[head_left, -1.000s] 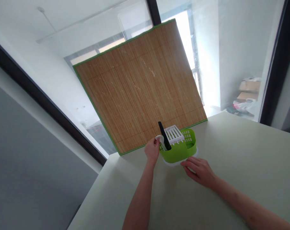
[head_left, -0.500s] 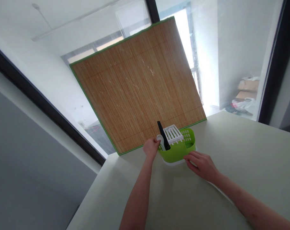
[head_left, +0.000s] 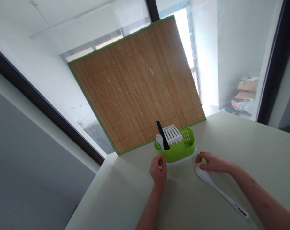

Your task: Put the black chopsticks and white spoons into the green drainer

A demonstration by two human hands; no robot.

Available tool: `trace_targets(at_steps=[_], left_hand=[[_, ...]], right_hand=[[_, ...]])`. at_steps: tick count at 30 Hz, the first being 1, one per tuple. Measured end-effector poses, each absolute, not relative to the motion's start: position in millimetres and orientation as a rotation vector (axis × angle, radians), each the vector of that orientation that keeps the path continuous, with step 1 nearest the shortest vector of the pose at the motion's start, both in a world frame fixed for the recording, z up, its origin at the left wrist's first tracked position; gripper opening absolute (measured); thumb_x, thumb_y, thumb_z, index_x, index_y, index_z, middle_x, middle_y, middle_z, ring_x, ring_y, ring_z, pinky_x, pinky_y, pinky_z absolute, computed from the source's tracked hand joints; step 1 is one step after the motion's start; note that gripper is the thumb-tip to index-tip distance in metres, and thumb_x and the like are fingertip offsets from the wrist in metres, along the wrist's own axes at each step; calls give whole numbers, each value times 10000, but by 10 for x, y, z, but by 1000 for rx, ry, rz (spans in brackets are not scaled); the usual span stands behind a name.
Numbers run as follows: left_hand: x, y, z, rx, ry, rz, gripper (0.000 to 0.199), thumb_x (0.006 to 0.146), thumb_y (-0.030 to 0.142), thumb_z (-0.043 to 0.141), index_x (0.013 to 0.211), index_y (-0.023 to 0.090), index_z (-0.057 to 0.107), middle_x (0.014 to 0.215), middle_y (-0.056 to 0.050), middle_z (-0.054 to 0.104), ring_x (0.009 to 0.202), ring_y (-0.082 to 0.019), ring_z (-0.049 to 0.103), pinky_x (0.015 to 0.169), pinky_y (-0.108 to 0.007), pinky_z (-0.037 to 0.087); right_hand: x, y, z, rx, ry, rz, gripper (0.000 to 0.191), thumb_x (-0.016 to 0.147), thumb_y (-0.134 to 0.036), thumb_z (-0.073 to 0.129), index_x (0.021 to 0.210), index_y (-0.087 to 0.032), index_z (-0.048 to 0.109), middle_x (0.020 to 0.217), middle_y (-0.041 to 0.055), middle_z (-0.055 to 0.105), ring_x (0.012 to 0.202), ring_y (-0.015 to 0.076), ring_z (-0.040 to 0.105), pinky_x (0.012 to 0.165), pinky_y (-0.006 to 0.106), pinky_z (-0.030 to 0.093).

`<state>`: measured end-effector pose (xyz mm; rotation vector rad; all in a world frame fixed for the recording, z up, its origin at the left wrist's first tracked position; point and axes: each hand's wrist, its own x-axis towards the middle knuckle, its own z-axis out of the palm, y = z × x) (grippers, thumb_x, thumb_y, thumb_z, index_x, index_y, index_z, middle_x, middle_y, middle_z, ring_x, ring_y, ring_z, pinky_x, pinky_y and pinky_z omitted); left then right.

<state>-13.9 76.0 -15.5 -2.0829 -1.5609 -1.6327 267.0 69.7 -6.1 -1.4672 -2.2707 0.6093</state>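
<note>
A green basket [head_left: 176, 154] with a white base stands on the table and holds a white slatted rack [head_left: 172, 134], a black utensil [head_left: 161, 132] and a small white spoon [head_left: 160, 140], both leaning left. My left hand [head_left: 158, 169] is just in front of the basket's left end, its fingers curled with a gap between them and nothing held. To the right of the basket, my right hand [head_left: 210, 162] hovers by the bowl of a long white spoon [head_left: 218, 189] lying on the table; thumb and fingers are apart.
The pale table [head_left: 125, 195] reaches back to a bamboo mat [head_left: 140, 86] with green edging, which leans upright against the glass. Beyond the glass at the right are cardboard boxes [head_left: 247, 85] and plastic bags.
My left hand has let go of the small white spoon and come down in front of the basket. My right hand has moved right, off the basket's front, uncovering the long spoon.
</note>
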Motion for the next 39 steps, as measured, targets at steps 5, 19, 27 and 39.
trace_targets(at_steps=[5,19,27,39], left_hand=[[-73,609,-411,-2298,-1470,-1543,129,868,202,487,939,193,595,707,5,555,625,-112,505,630,-228,412],[64,407,-319,-2544,-1490,-1580,151,900,220,459,925,202,607,775,-14,610,663,-111,532,644,-231,427],[136,260,-240,-2567,-1307,-1590,156,867,189,490,991,214,581,769,-21,613,634,-121,542,631,-247,454],[210,167,-155,-2381,-1392,-1748,134,857,201,524,981,219,569,736,10,624,603,-97,564,605,-217,470]], right_hand=[[2600,699,-126,-1450,-2327,754,229,595,-201,599,807,-189,687,776,16,681,668,162,589,596,235,403],[2238,610,81,-1272,-2125,720,287,865,-373,467,858,-160,659,725,29,646,552,111,559,526,214,432],[2004,398,154,-911,-1761,362,227,910,-347,484,1004,-224,651,955,60,659,823,154,621,694,250,517],[1855,311,27,-832,-1807,247,218,922,-257,473,1092,-240,609,984,61,639,873,149,623,759,250,510]])
